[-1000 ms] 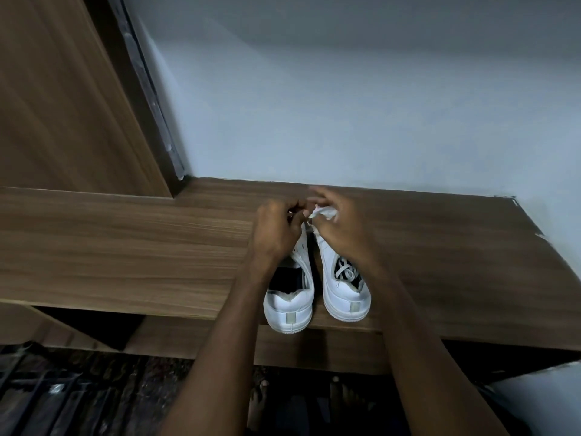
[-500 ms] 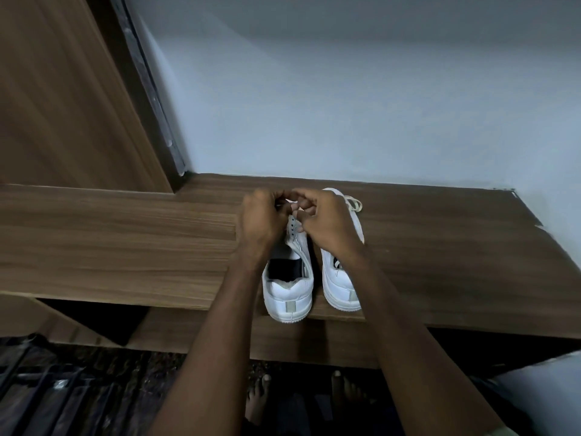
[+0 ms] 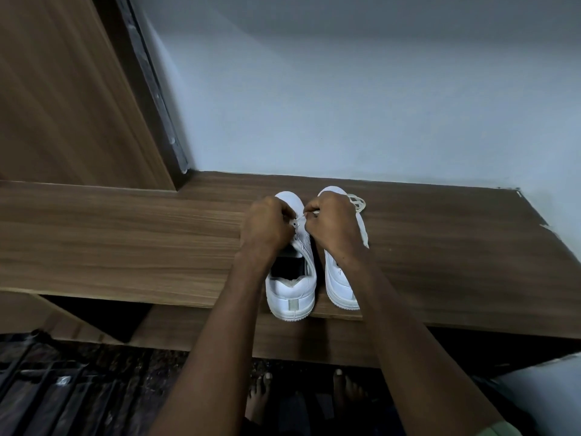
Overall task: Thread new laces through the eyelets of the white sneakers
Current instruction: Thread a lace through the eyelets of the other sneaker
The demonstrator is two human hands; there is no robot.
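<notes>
Head view: two white sneakers sit side by side on the tabletop (image 3: 157,234), heels toward the person, toes toward the wall (image 3: 345,105). Both hands work over the front of the left sneaker (image 3: 290,291). Left hand (image 3: 267,228) is curled, fingers tucked over the eyelet area; it seems to hold the shoe's upper or the lace, can't tell which. Right hand (image 3: 334,226) has its grip pinched tight on a thin white lace (image 3: 300,218), which runs taut across the small gap between the two hands. Right sneaker (image 3: 341,278) lies just beside, partly under the right wrist; a loose lace loop (image 3: 358,203) lies on the wood by its toe.

Judgement: threading is at an early eyelet on the left shoe, lots left to do. Exact eyelet is hidden by the knuckles.

Risks from here:
- Lace tip could slip out of the pinch or fray, since the tip is small & the light is dim, so the hole is hard to see.
- Pulling too hard w/ one hand may drag the shoe; its heel already overhangs the tabletop edge, so it could tip off toward the feet (image 3: 345,394) below.
- Uneven pull could leave one lace end short.
- An eyelet could get skipped or the lace twisted, as fingers block the view.
</notes>
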